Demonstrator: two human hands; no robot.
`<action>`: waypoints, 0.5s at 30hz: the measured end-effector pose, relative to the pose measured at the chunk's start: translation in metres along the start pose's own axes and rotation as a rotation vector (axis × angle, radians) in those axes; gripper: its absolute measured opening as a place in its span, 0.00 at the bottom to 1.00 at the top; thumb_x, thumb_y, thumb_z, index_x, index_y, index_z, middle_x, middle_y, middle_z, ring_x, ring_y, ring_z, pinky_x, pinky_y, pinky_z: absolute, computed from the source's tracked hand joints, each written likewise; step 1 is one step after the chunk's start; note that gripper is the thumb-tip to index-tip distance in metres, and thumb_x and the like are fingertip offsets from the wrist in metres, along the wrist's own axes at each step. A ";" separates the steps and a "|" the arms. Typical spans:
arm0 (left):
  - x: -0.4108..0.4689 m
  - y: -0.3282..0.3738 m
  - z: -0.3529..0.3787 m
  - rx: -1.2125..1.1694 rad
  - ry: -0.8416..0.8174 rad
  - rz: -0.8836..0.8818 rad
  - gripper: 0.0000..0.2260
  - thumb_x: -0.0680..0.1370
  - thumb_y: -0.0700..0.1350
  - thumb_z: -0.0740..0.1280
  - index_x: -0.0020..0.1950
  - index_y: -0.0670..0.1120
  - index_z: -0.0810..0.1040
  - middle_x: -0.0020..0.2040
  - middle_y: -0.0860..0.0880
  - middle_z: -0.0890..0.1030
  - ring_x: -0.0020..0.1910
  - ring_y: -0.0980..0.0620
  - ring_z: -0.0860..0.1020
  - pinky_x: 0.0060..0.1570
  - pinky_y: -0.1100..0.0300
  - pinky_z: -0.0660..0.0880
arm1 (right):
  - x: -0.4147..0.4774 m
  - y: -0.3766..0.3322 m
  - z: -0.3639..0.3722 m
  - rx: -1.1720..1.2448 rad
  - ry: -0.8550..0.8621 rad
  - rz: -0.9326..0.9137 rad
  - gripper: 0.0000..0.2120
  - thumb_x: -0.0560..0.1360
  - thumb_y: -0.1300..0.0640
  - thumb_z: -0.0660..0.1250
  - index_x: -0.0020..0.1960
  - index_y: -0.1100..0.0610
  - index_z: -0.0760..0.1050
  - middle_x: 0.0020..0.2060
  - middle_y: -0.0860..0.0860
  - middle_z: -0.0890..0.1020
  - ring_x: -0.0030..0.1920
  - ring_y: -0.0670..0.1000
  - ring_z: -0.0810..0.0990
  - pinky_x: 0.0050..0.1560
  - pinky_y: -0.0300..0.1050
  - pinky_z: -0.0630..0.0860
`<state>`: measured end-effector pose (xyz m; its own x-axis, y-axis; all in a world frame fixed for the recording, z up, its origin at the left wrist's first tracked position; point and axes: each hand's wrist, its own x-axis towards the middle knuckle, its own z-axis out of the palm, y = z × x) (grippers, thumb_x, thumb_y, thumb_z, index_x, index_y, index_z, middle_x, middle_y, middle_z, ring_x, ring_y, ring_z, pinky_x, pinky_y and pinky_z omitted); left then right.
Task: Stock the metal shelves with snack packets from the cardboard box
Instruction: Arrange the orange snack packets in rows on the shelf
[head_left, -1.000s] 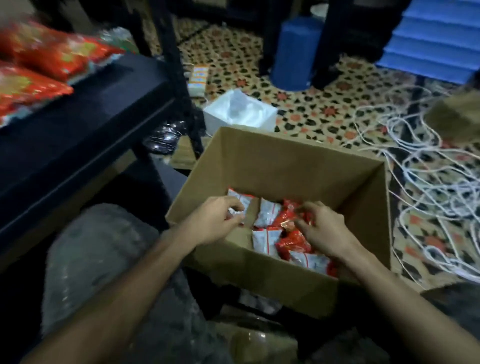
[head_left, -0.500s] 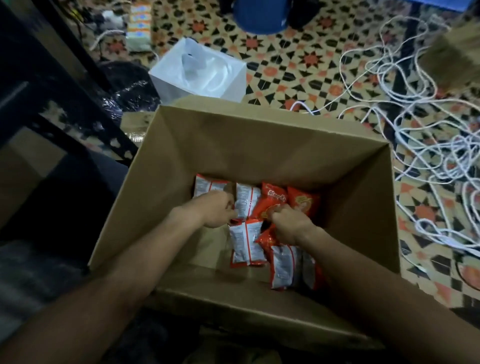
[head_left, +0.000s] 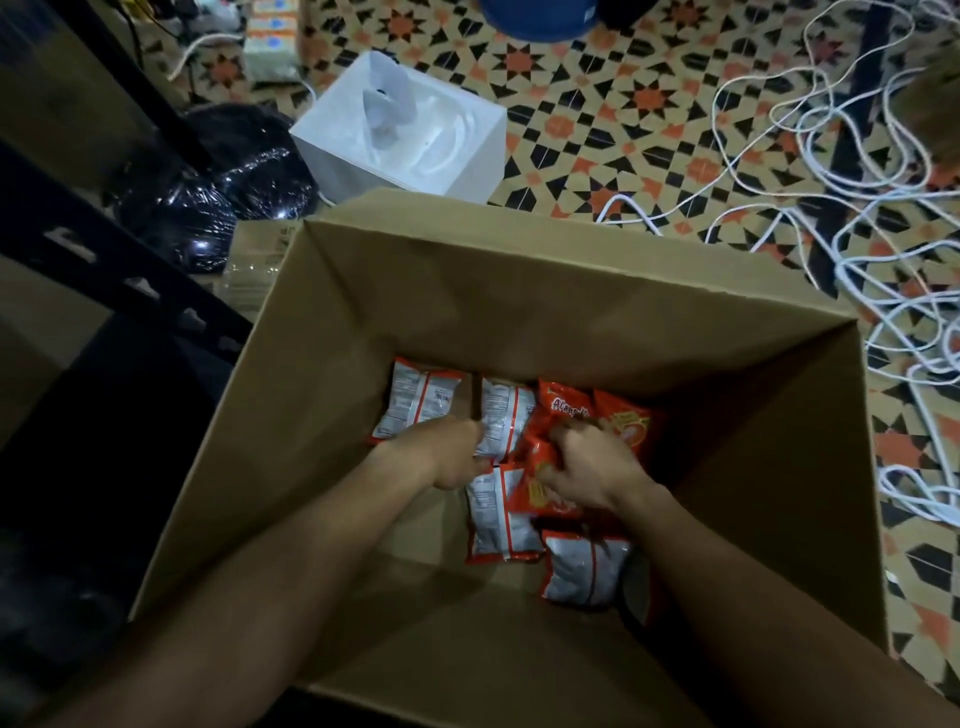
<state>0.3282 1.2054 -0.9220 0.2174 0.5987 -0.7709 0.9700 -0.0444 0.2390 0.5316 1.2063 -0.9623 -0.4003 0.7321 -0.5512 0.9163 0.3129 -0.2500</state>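
1. An open brown cardboard box (head_left: 519, 291) is seen on a patterned tiled floor (head_left: 597, 130), just beside a black metal shelf frame (head_left: 130, 275).
2. Red-and-white foil snack packets (head_left: 501, 525) are spread flat on the box bottom, clustered toward its far wall.
3. The left hand (head_left: 449, 460) is lowered among them, its fingers curled against a white-backed packet (head_left: 506, 421); whether that packet is gripped cannot be told.
4. A crumpled red packet (head_left: 540, 452) is gripped by the right hand (head_left: 595, 470), its fingers bent into the foil.
5. A white square box (head_left: 363, 156), a black plastic bag (head_left: 218, 182) and tangled white cable (head_left: 852, 270) are seen on the floor beyond.
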 end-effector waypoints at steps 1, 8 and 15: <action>0.003 -0.001 0.002 -0.003 0.000 0.001 0.19 0.82 0.52 0.61 0.68 0.41 0.70 0.64 0.40 0.75 0.60 0.42 0.75 0.46 0.57 0.67 | 0.003 0.001 -0.005 0.026 0.066 0.046 0.24 0.76 0.43 0.62 0.67 0.54 0.72 0.66 0.56 0.75 0.67 0.56 0.72 0.72 0.53 0.58; 0.032 -0.007 0.020 0.038 -0.026 -0.013 0.21 0.81 0.53 0.62 0.71 0.44 0.68 0.76 0.40 0.61 0.60 0.41 0.76 0.55 0.51 0.75 | 0.041 0.012 -0.016 0.259 -0.013 0.178 0.25 0.76 0.43 0.66 0.69 0.55 0.74 0.73 0.53 0.65 0.72 0.56 0.63 0.72 0.49 0.64; 0.048 -0.007 0.028 0.025 -0.024 -0.037 0.19 0.79 0.54 0.64 0.67 0.46 0.73 0.76 0.40 0.58 0.56 0.42 0.77 0.57 0.50 0.76 | 0.027 0.005 0.004 0.257 0.012 0.232 0.15 0.78 0.47 0.66 0.62 0.52 0.77 0.63 0.54 0.77 0.65 0.56 0.72 0.71 0.54 0.65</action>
<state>0.3351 1.2118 -0.9776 0.1831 0.5813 -0.7928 0.9799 -0.0426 0.1951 0.5254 1.2249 -0.9812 -0.1797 0.7734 -0.6080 0.9497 -0.0246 -0.3121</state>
